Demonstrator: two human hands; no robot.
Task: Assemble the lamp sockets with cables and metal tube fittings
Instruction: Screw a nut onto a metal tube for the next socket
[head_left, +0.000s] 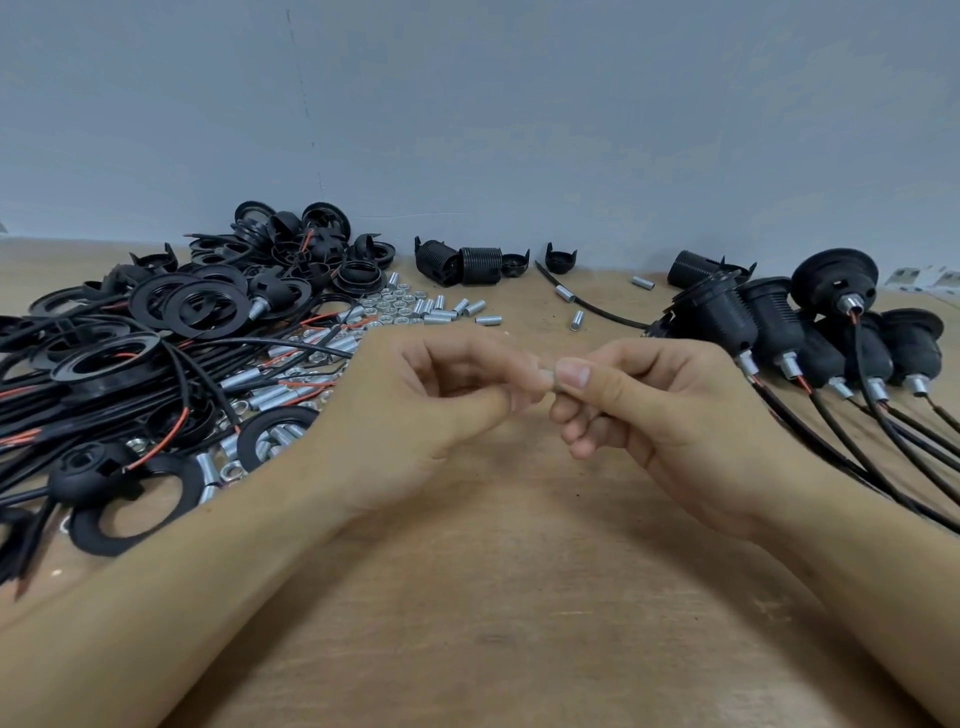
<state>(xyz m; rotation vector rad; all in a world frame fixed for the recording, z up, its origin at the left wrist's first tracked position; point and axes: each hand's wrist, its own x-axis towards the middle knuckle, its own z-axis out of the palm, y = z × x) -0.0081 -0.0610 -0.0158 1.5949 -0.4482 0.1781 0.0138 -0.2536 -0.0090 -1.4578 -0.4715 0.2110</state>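
My left hand (431, 410) and my right hand (654, 410) meet fingertip to fingertip above the middle of the wooden table (493, 623). Between them they pinch a small metal piece (549, 375), almost wholly hidden by the fingers and blurred. I cannot tell whether it is a tube or a nut. To the left lies a tangle of black cables with red cores (104, 395), black ring collars (208, 306) and socket caps. Loose metal tubes (457, 312) and nuts (389, 306) lie behind my hands.
Assembled black sockets with tubes and cables (810, 338) lie in a row on the right, their cables running toward me. Several socket bodies (467, 262) stand by the blue-grey wall. One cable with a tube on it (571, 296) lies at the back centre.
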